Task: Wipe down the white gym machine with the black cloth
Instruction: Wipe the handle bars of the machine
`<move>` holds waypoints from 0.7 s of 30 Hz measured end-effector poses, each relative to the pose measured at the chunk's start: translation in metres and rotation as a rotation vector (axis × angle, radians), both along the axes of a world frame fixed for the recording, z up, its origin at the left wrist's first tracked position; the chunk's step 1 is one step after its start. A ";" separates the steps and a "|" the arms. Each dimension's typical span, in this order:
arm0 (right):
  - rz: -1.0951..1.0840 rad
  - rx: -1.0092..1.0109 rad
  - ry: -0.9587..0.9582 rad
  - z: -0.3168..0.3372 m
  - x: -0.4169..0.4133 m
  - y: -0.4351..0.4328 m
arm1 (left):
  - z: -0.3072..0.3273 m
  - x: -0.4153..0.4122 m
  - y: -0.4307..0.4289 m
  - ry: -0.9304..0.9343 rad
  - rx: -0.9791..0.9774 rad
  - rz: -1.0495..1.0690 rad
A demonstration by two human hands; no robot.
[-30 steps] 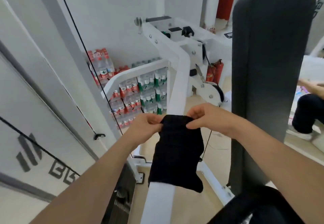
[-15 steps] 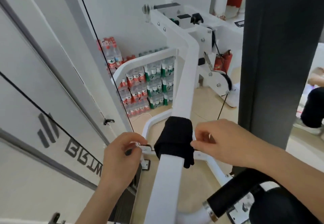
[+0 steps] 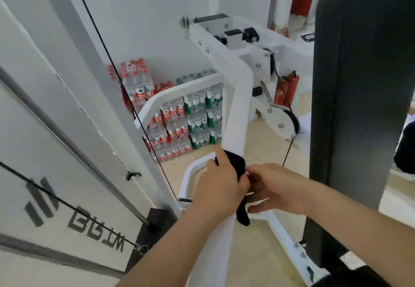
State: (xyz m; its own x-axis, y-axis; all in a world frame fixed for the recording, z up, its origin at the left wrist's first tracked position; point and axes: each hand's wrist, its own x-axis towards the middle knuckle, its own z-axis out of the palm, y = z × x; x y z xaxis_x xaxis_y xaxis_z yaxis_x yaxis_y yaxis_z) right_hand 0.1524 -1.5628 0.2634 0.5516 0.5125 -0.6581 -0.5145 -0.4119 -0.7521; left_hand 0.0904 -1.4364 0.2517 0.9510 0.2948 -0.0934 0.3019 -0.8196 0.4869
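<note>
I am partway through the job, by my reckoning. The soft black fabric cloth (image 3: 232, 163) is sitting wrapped around the slanted white square-section bar (image 3: 238, 111) of the white painted-metal gym machine (image 3: 226, 59), about midway along the bar, with a loose tail hanging below my hands. Nothing is showing me which surfaces are already clean, so I am judging that the stretch up to the bend, the upper frame and the lower rails are all waiting for a pass. My left hand (image 3: 216, 183) is curling round the cloth and the bar together, thumb pointing up along the bar's left edge. My right hand (image 3: 277, 189) is reaching in from the right, fingers bent toward the cloth's edge. Whether they are pinching it I cannot tell.
</note>
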 end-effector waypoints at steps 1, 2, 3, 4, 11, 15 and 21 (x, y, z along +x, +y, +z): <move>-0.082 0.038 0.038 -0.002 0.010 0.005 | 0.000 0.016 0.001 -0.002 -0.001 0.005; -0.152 0.086 0.065 -0.003 0.020 0.011 | -0.001 0.033 0.003 -0.012 -0.007 0.008; -0.195 0.128 0.077 -0.004 0.031 0.018 | -0.002 0.049 0.006 -0.026 -0.012 0.007; -0.214 0.147 0.074 -0.004 0.042 0.025 | -0.002 0.065 0.008 -0.034 -0.017 0.003; -0.465 0.252 0.005 -0.002 0.127 0.068 | 0.001 0.157 0.018 -0.040 0.052 -0.006; -0.554 0.290 -0.020 -0.009 0.163 0.083 | 0.005 0.190 0.023 -0.036 -0.021 0.009; -0.428 0.211 -0.054 -0.022 0.153 0.072 | 0.009 0.175 0.026 -0.036 -0.233 0.055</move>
State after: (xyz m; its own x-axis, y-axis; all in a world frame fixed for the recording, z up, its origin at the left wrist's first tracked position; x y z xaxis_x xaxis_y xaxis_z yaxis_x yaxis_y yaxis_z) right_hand 0.3056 -1.4912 0.2418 0.7725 0.3511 -0.5291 -0.5628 -0.0071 -0.8265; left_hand 0.2658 -1.4101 0.2607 0.9382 0.3204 -0.1309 0.3216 -0.6669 0.6722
